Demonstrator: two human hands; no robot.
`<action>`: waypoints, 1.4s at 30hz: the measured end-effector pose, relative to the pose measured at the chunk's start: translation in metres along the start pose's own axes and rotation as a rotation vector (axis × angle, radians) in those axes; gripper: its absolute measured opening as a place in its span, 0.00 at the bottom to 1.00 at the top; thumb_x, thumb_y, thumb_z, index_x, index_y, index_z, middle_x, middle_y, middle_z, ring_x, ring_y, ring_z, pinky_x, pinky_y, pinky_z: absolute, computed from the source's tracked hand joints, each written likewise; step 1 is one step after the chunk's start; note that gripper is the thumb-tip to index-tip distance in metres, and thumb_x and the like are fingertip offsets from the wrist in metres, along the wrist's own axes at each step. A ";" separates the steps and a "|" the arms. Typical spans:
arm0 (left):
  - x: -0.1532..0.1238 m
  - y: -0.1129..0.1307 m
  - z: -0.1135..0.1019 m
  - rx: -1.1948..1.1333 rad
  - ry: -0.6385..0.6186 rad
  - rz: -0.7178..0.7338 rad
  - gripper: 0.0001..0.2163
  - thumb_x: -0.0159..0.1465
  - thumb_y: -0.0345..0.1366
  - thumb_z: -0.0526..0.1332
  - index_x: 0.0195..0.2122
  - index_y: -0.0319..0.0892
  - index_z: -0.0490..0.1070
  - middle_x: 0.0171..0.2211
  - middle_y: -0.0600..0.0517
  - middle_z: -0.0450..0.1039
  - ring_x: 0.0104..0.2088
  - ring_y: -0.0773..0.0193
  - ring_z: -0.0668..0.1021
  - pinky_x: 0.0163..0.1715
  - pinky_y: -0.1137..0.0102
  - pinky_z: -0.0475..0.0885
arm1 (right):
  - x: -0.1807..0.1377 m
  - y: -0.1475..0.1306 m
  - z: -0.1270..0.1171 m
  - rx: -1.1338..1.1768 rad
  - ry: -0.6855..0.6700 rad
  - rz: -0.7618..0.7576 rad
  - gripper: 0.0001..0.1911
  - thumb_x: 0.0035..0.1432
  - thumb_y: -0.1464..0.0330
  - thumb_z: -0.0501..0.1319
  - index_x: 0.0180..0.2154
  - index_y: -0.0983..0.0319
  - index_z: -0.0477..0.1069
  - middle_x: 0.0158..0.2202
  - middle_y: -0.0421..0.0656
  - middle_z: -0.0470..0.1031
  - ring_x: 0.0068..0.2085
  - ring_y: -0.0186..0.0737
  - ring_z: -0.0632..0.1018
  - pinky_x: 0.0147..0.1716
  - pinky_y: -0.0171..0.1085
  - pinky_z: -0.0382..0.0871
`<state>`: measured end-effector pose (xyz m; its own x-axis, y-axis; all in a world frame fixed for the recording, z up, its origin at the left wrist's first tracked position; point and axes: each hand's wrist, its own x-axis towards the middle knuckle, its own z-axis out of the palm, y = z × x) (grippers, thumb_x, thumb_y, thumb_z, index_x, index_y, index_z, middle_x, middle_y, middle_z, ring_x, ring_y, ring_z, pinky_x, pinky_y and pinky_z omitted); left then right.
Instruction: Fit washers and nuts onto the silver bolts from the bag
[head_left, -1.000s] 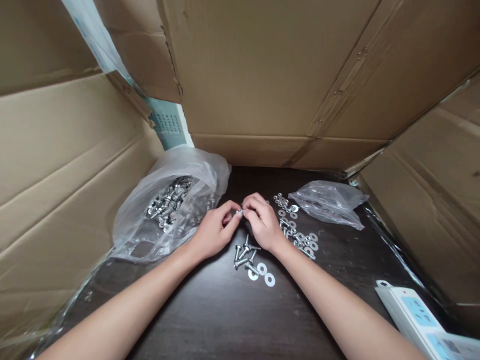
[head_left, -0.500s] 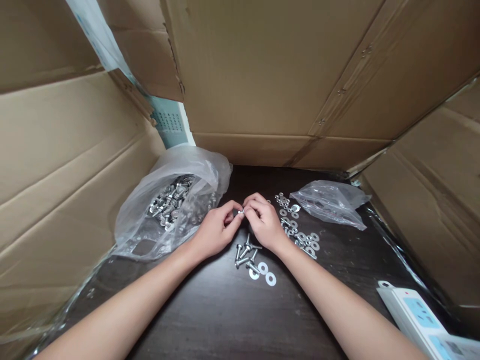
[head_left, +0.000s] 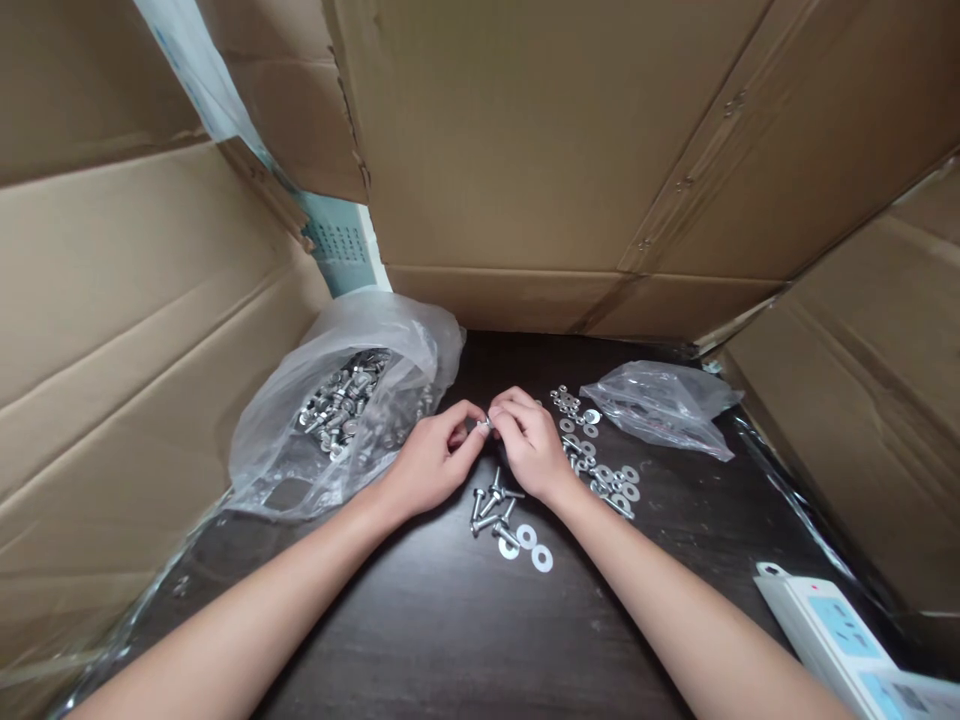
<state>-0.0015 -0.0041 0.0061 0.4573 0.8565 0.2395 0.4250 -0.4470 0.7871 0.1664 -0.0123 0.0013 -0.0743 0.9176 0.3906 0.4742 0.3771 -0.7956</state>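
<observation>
My left hand (head_left: pixel 439 452) and my right hand (head_left: pixel 531 445) meet fingertip to fingertip above the dark table. Thumb and fingers of both are closed in a pinch on one small shiny metal piece (head_left: pixel 484 425), which looks like a bolt. Most of it is hidden by the fingers, so I cannot tell whether a nut or washer is on it. Just below the hands lie several loose bolts (head_left: pixel 491 508) in a small heap. Flat washers (head_left: pixel 541 558) lie at its near side. Beyond my right hand spreads a group of nuts (head_left: pixel 564 400), washers (head_left: pixel 628 492) and bolts.
An open clear plastic bag (head_left: pixel 255 440) full of bolts (head_left: pixel 345 405) stands at the left. A flatter plastic bag (head_left: pixel 660 400) lies at the back right. A white power strip (head_left: pixel 840 630) is at the near right. Cardboard walls (head_left: pixel 525 150) enclose the dark table (head_left: pixel 420 640).
My fingertips and the metal piece have shifted very slightly to the right, and the piece sits at a slightly different angle. Everything on the table is unmoved.
</observation>
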 end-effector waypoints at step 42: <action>-0.001 0.000 0.000 -0.048 0.018 -0.027 0.09 0.73 0.40 0.52 0.38 0.42 0.66 0.26 0.57 0.65 0.26 0.66 0.67 0.30 0.71 0.61 | -0.007 0.000 0.002 -0.051 0.032 -0.165 0.05 0.60 0.73 0.55 0.39 0.59 0.66 0.44 0.47 0.69 0.40 0.43 0.72 0.41 0.43 0.69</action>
<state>-0.0022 -0.0047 0.0061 0.4314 0.8730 0.2276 0.3987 -0.4108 0.8199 0.1649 -0.0185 -0.0021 -0.1270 0.8388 0.5294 0.5020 0.5146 -0.6951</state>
